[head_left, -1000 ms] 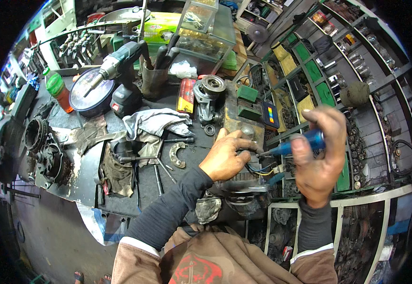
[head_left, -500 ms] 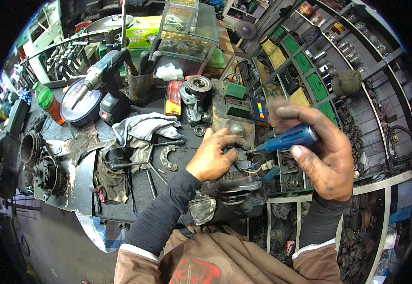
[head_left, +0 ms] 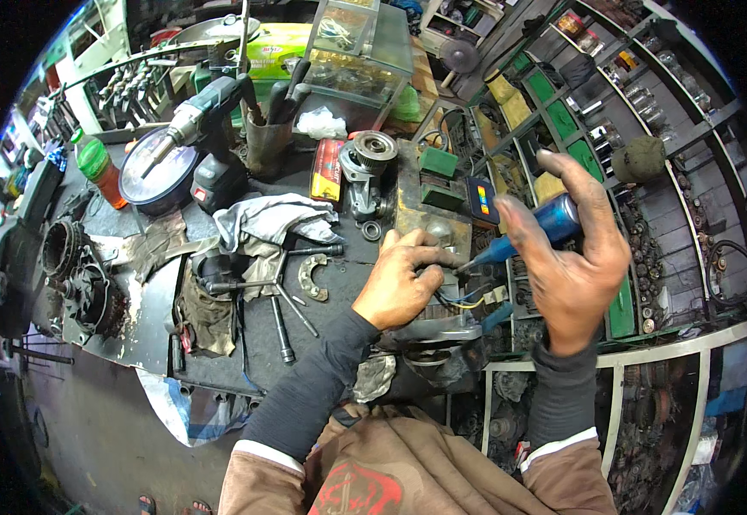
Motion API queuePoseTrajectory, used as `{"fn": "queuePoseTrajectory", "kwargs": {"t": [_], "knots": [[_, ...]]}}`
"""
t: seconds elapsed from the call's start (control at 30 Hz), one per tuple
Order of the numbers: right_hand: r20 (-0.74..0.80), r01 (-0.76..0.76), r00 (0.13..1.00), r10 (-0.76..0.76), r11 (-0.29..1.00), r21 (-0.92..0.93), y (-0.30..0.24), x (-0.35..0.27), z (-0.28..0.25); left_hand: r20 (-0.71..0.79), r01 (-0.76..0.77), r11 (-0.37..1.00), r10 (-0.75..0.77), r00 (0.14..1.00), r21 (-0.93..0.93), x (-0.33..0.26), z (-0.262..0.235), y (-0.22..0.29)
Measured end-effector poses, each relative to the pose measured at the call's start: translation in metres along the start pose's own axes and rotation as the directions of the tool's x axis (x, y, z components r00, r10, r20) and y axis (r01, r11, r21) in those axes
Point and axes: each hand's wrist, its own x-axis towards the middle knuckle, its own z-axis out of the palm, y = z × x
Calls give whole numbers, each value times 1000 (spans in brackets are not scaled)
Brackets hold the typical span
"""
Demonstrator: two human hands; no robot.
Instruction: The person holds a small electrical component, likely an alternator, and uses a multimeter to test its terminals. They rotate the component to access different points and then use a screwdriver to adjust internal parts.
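A blue-handled screwdriver (head_left: 504, 250) is gripped in my right hand (head_left: 572, 275), whose thumb and fingers close round the handle. Its shaft slants down to the left, and the tip meets a small part beside the fingertips of my left hand (head_left: 397, 285). That hand lies over the bench edge of a metal block, its fingers curled in; whatever they pinch is hidden. Just below the tip, thin yellow and blue wires (head_left: 468, 304) run to a pale connector (head_left: 495, 294). A dark metal assembly (head_left: 438, 330) sits beneath them.
Left of my hands are a T-shaped socket wrench (head_left: 279, 283), a C-shaped metal piece (head_left: 312, 280) and grey rags (head_left: 275, 221). Farther back stand a cordless drill (head_left: 206, 116), a pulley-topped machine part (head_left: 373, 154) and a tool holder (head_left: 268, 148). Shelves (head_left: 686, 348) line the right.
My right hand has turned round the screwdriver handle, its thumb now higher up. The screwdriver tip stays by my left hand. The whole view has shifted slightly.
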Motion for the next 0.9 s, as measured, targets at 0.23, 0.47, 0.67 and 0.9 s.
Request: {"fn": "queuePoseTrajectory", "kwargs": {"t": [0.23,0.47,0.67,0.9], "knots": [[129,-38,992,-14,919,393,-9,5,-25,-127,-34,999,35,991,12,-3,8,-5],[-63,141,986,-156,969,-201,30,-12,-13,-306,-43,999,47,951,21,-11,23,-11],[181,111,975,-131,987,120,26,-1,-46,-357,-37,999,26,934,-24,-6,30,0],[233,207,943,-236,968,141,36,16,-32,-455,-17,999,-2,891,-38,-9,34,2]]}}
